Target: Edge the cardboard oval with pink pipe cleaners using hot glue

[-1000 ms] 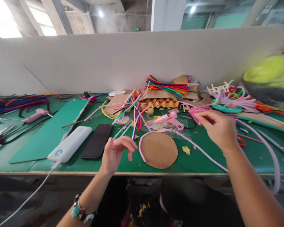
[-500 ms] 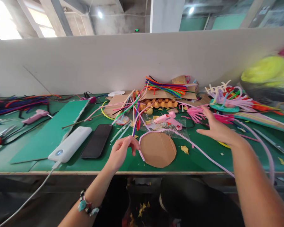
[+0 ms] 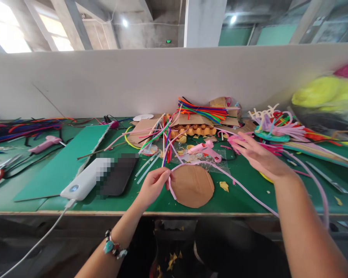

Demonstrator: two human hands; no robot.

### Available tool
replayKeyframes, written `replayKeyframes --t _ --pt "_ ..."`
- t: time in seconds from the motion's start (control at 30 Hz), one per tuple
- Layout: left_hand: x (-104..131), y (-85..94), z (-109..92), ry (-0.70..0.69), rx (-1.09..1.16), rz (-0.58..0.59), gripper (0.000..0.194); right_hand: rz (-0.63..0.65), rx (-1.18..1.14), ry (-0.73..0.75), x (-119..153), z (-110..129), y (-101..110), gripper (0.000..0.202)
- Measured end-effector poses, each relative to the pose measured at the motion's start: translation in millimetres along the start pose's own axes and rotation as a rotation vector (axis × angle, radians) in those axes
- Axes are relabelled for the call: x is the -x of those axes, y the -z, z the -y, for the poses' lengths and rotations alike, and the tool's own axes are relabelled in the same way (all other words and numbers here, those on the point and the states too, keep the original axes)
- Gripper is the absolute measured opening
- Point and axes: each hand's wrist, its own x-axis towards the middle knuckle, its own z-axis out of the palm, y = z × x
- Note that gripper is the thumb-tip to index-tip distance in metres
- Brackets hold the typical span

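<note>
A round cardboard disc (image 3: 194, 189) lies flat near the front edge of the table. Along its upper and left rim runs a long pale pink pipe cleaner (image 3: 241, 186), whose free length trails right over the table edge. My left hand (image 3: 155, 185) pinches the pipe cleaner against the disc's left rim; the fingertips are partly hidden. Over the right side, my right hand (image 3: 261, 158) hovers with fingers stretched out and nothing in it. Left of its fingertips lies a pink glue gun (image 3: 211, 152), apart from the hand. Bright pink pipe cleaners sit just behind the fingers.
A white power bank (image 3: 85, 181) with a cable and a dark phone (image 3: 124, 175) lie left, beside a green board (image 3: 60, 166). Bundled pipe cleaners (image 3: 203, 110) rest on cardboard at the back. A craft knife (image 3: 326, 177) lies right; scissors (image 3: 0, 172) lie far left.
My right hand has moved left toward the glue gun, its fingers stretched out. My left hand stays at the disc's left rim, its fingers now more closed. The view has shifted slightly.
</note>
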Motion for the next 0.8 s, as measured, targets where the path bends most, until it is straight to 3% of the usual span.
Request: replayKeyframes --t 0.07,0.17,0.23,0.3,0.37,0.43,0.53,0.67,0.8 --pt "-5 -4.2 -1 -0.014 0.014 -0.01 0.018 0.026 -0.12 0.031 -2 3 -5 0.081" --pt "-20 -20.6 -8 -0.051 0.044 0.003 0.039 0.181 -0.287 0.077 -2 13 -21 0.08" --pt "-34 -38.5 -18 -0.054 0.092 0.106 0.056 0.312 -0.358 0.118 0 23 -35 0.08" --pt "-50 -57.8 -27 -0.018 0.022 0.216 0.06 0.427 -0.419 0.152 4 32 -46 0.076" --pt "-65 -71.9 -33 0.022 -0.167 0.303 0.041 0.474 -0.453 0.177 6 37 -50 0.072" --pt "-79 -75.0 -34 0.038 -0.265 0.317 0.016 0.434 -0.458 0.193 6 37 -45 0.067" --pt "-100 -55.5 -33 0.054 -0.446 0.251 0.015 0.243 -0.447 0.178 3 29 -29 0.055" --pt "-126 -4.6 -37 0.068 -0.723 0.029 0.027 -0.055 -0.37 0.087 -3 14 -15 0.037" --pt "-137 31.7 -40 0.047 -0.999 -0.13 0.036 -0.118 -0.305 0.085 -10 7 -16 0.036"
